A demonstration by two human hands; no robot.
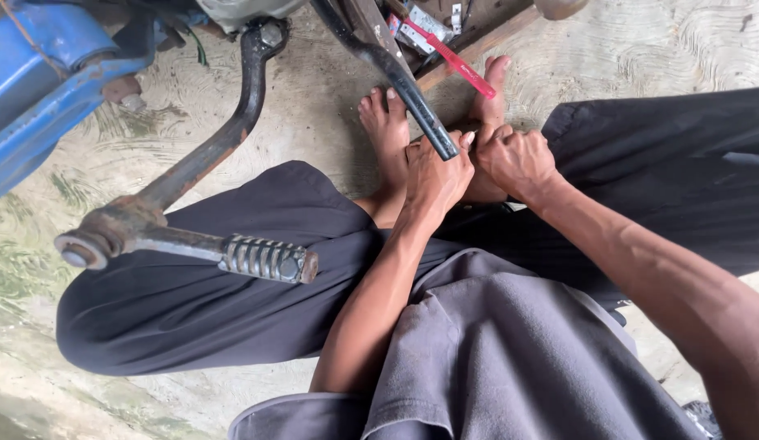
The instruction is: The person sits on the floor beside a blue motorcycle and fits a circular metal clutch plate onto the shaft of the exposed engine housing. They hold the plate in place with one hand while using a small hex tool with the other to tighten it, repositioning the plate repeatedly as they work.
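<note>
My left hand [432,178] rests over my bare feet [386,130], its fingers curled by the end of a black metal lever [404,81] that slants down from a motorcycle above. I cannot tell whether it grips the lever. My right hand [516,159] is closed in a fist beside the left one, touching it; what it holds is hidden. I sit cross-legged in dark trousers on a concrete floor.
A rusty kick-start arm [202,159] with a ribbed footpeg [265,258] hangs over my left knee. A blue frame part [37,90] is at the upper left. A red-handled tool [453,59] and a wooden board [477,41] lie beyond my feet.
</note>
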